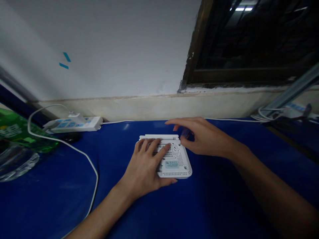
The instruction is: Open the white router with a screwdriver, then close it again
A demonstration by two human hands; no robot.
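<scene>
A white box-shaped device (pixel 183 166) with rows of small holes, printed text and a pale label lies on the blue table. Along its far edge runs a white bar (pixel 159 136). My left hand (pixel 149 162) rests on the device's left part, fingers spread over the top and thumb along the near edge. Just beyond the device's right far corner is my right hand (pixel 199 134), its fingers curved and thumb apart from the index finger. Something small and translucent seems to be between those fingers, too blurred to make out.
A white power strip (pixel 93 124) with a plugged-in adapter stands at the back left, its white cable (pixel 93 169) curving across the blue table (pixel 62 186). A green bottle (pixel 15 127) and clear dish (pixel 20 162) are far left. More cables lie back right.
</scene>
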